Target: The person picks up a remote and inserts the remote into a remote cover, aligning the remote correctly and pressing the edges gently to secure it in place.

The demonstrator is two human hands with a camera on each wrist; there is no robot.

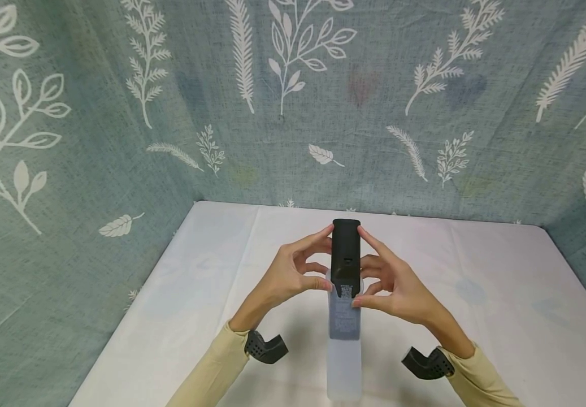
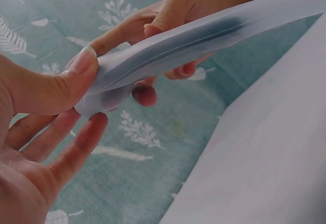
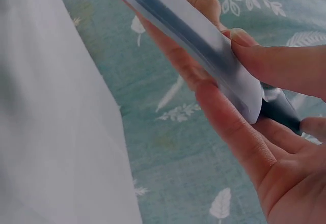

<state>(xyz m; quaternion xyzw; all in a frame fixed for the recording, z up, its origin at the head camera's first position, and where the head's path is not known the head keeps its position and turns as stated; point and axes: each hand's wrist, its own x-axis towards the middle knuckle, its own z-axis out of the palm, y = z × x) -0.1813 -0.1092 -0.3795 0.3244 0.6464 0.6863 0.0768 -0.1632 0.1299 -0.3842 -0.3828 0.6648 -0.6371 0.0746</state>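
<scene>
A slim black device (image 1: 346,249) with a rounded end and a small printed code label stands partly out of a long frosted plastic sleeve (image 1: 344,370). Its lower part shows dimly through the plastic. My left hand (image 1: 298,265) holds it from the left, index fingertip at the device's top edge and thumb on the sleeve's mouth. From the other side my right hand (image 1: 394,282) grips it the same way, thumb near the label. In the left wrist view the left thumb (image 2: 76,74) presses the sleeve. The right wrist view shows the device's dark end (image 3: 280,113) beyond the sleeve's mouth.
A white-covered table (image 1: 211,243) spreads beneath the hands. Behind and to the left hangs a green-blue curtain (image 1: 267,152) with white leaf prints. A black wrist mount (image 1: 267,347) sits on the left wrist and another mount (image 1: 427,363) on the right, over pale sleeves.
</scene>
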